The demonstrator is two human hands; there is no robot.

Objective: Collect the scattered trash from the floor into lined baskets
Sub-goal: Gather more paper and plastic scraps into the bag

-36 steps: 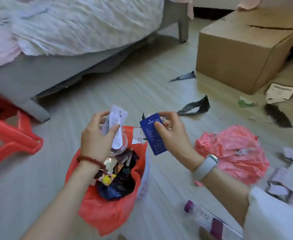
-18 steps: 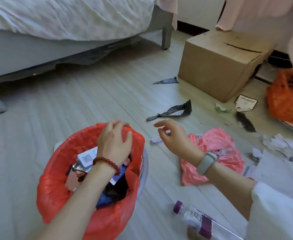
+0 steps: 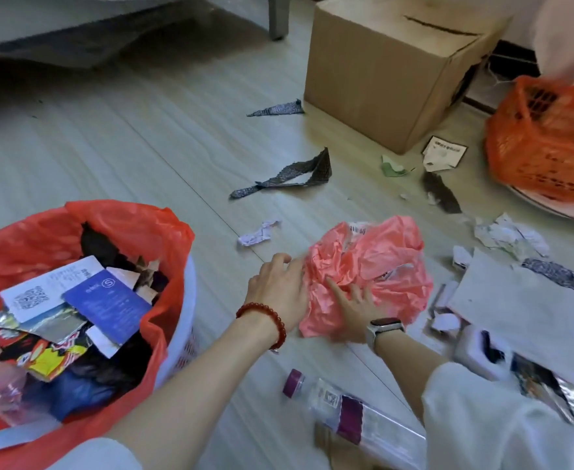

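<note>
Both the left hand and right hand press spread fingers onto the crumpled pink bag, at three o'clock from the red-lined basket.

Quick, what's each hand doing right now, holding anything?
Left hand: open, fingers against the pink bag, not gripping.
Right hand: open, fingers spread on the pink bag, holding nothing.

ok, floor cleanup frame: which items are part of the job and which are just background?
Job:
pink plastic bag, under both hands: left hand, right hand
red-lined basket
crumpled paper
dark strip
plastic bottle

Background:
cardboard box
bed leg
</note>
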